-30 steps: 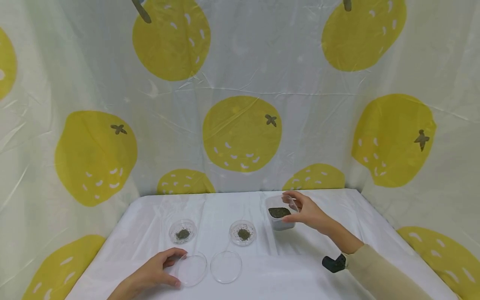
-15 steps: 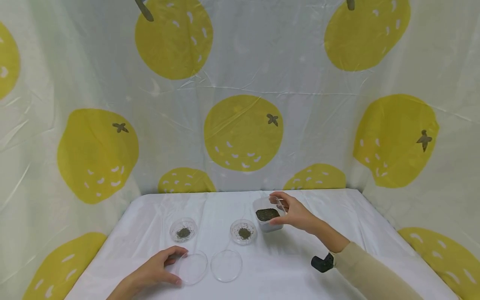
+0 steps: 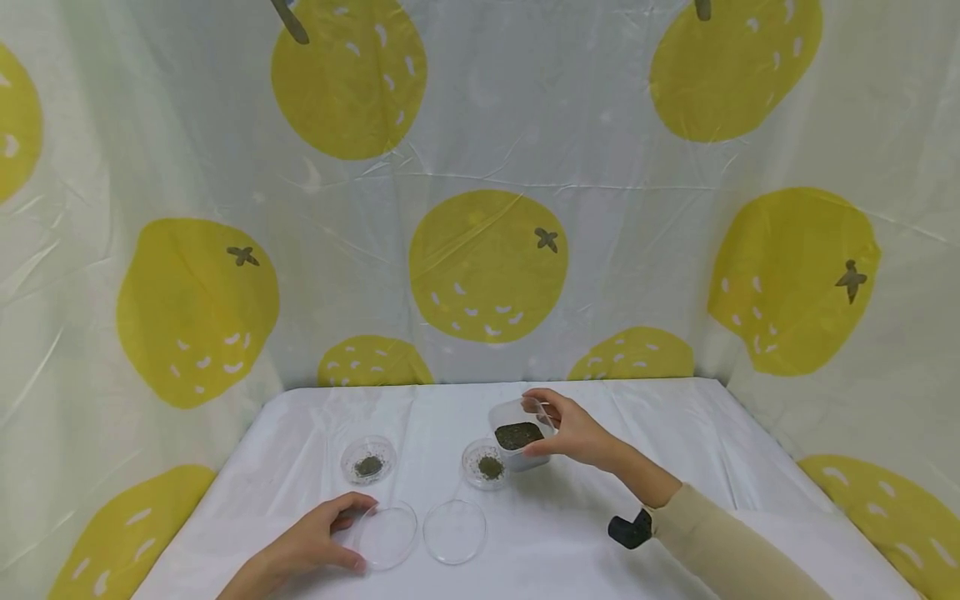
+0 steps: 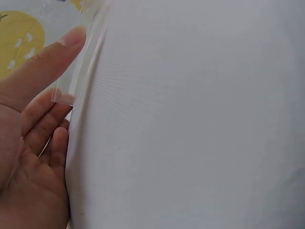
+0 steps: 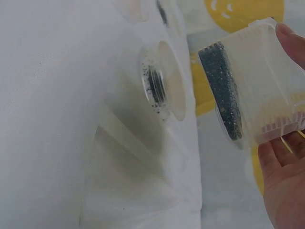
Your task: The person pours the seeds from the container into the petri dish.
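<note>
My right hand (image 3: 573, 432) grips a clear plastic container (image 3: 522, 458) holding dark, soil-like grains (image 3: 519, 435). Raised off the table, the container overlaps the right edge of a petri dish (image 3: 471, 477) with a small heap of similar grains. In the right wrist view, the container (image 5: 259, 67) shows a layer of dark grains along its bottom. On the near left, my left hand (image 3: 315, 535) holds the edge of a clear round petri dish lid (image 3: 387, 537) between thumb and fingers. The left wrist view has the thumb (image 4: 57, 55) against the clear rim (image 4: 93, 52).
Another petri dish (image 3: 360, 454) with a grain heap stands behind the left hand. A second clear lid (image 3: 454, 532) lies beside the first. A white cloth covers the table (image 3: 555, 542), and a curtain (image 3: 480, 100) with yellow fruit hangs behind.
My right hand has carried the container leftward, from the right of the right petri dish to its edge. The left hand and both lids look unchanged.
</note>
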